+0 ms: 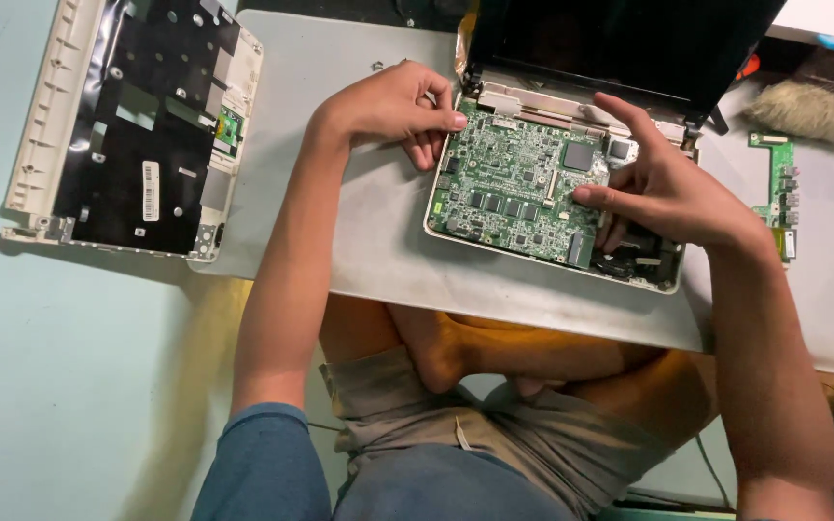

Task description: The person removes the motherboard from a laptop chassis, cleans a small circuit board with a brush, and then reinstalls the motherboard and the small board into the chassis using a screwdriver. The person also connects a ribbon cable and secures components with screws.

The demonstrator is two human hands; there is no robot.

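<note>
An opened small white laptop [456, 232] lies on a grey board, its green motherboard [514, 183] exposed and its dark screen [620, 39] tilted back. My left hand [398, 106] rests at the laptop's upper left corner, thumb and fingers pinched at the motherboard's edge. My right hand [658, 188] lies over the right side of the motherboard, with the index finger pointing left onto it and another finger up near the hinge. Whether either hand holds a small part is hidden.
The removed white keyboard cover [137, 125] lies upside down at the left, black underside up. A small green circuit board [779, 188] sits at the right, and a brush [808, 111] lies beyond it. The grey board [388, 260] rests over my crossed legs.
</note>
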